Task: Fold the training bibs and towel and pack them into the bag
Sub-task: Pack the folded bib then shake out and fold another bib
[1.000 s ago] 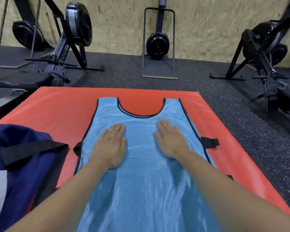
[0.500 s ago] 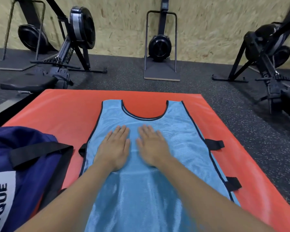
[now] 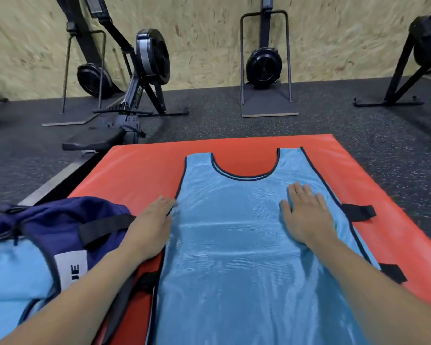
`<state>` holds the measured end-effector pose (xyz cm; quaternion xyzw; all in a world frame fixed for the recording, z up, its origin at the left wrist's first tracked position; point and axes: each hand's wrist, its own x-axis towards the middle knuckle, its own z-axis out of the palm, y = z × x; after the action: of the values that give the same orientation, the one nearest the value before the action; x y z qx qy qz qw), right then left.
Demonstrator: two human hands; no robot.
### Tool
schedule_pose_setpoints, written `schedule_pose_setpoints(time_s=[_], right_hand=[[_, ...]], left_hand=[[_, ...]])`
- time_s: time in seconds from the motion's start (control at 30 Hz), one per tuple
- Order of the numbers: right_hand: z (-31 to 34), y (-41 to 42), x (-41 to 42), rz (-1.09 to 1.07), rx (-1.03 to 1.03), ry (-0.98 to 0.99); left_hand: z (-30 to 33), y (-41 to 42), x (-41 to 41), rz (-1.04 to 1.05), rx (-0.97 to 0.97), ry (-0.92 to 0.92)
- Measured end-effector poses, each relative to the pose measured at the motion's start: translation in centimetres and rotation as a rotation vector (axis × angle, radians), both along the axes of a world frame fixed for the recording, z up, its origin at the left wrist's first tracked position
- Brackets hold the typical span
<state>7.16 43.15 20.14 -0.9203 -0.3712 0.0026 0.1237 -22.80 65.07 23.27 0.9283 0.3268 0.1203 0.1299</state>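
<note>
A light blue mesh training bib (image 3: 234, 240) with dark trim lies flat on the red mat (image 3: 144, 175), neck hole away from me. My left hand (image 3: 151, 227) lies flat with straight fingers at the bib's left edge. My right hand (image 3: 306, 215) presses flat on the bib near its right edge. A navy bag (image 3: 67, 220) with black straps sits on the mat at the left. More light blue fabric (image 3: 13, 275) shows at the bag's near side, partly out of view.
Black rowing machines (image 3: 144, 70) stand on the dark speckled floor (image 3: 358, 125) beyond the mat, along a chipboard wall. Another upright machine (image 3: 264, 63) stands behind the mat's far edge. Black side straps (image 3: 358, 212) stick out from the bib's right edge.
Both hands have slid apart from the bib's middle out to its left and right edges. The camera view has turned left, showing more of the bag.
</note>
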Motion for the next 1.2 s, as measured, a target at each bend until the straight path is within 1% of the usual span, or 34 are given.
schedule_pose_setpoints(time_s=[0.1,0.27,0.33,0.37,0.47,0.5,0.57,0.6,0.67,0.73,0.77,0.83,0.87,0.9,0.97,1.03,1.1,1.2], right_hand=[[0.1,0.0,-0.1,-0.003,-0.005,-0.009],[0.4,-0.1,-0.4,-0.008,-0.002,0.002],[0.4,-0.2,-0.4,-0.013,-0.007,0.007],[0.4,-0.2,-0.4,-0.012,-0.009,0.008],[0.2,-0.1,-0.3,-0.013,0.0,0.006],[0.2,-0.1,-0.3,-0.015,0.002,0.006],[0.2,0.0,-0.3,-0.014,-0.011,0.009],[0.2,0.0,-0.2,-0.008,-0.021,0.015],[0.4,0.0,0.1,0.018,-0.041,0.037],[1.1,-0.3,0.7,0.047,-0.061,0.061],[1.6,-0.5,0.8,0.057,-0.072,0.03],[2.7,-1.2,0.0,0.077,-0.034,-0.1],[3.2,-1.7,-1.6,0.107,0.001,-0.121],[3.7,-2.2,-3.9,0.168,0.029,-0.094],[3.5,-3.7,-10.3,0.343,0.055,0.028],[1.7,-6.1,-15.2,0.454,-0.063,0.082],[0.2,-8.8,-16.1,0.441,-0.124,0.062],[0.5,-13.8,-12.3,0.241,-0.078,-0.003]], left_hand=[[-0.1,-0.2,-1.4,0.027,-0.036,-0.069],[0.2,-0.6,-1.2,0.048,-0.104,-0.173],[0.3,-0.1,-1.1,0.054,-0.082,-0.177],[0.3,0.4,-1.1,0.061,-0.035,-0.144],[0.6,1.2,-0.9,0.13,0.135,0.034],[0.8,1.0,-0.5,0.138,0.199,0.047],[0.7,-0.1,0.5,0.053,0.281,0.014],[0.2,-0.9,1.1,-0.022,0.294,0.015],[-1.0,-2.4,2.1,-0.137,0.23,0.111],[-1.7,-3.6,2.2,-0.136,0.189,0.209],[-1.7,-3.9,2.0,-0.116,0.207,0.228],[-1.2,-4.8,1.7,-0.086,0.281,0.18],[-0.8,-5.8,1.6,-0.083,0.311,0.133],[-0.7,-7.0,1.3,-0.098,0.306,0.097],[-1.6,-10.4,0.4,-0.168,0.259,0.07],[-3.1,-13.4,-0.9,-0.206,0.187,0.085],[-4.3,-14.5,-2.3,-0.189,0.13,0.066],[-4.8,-14.2,-3.0,-0.145,0.129,0.016]])
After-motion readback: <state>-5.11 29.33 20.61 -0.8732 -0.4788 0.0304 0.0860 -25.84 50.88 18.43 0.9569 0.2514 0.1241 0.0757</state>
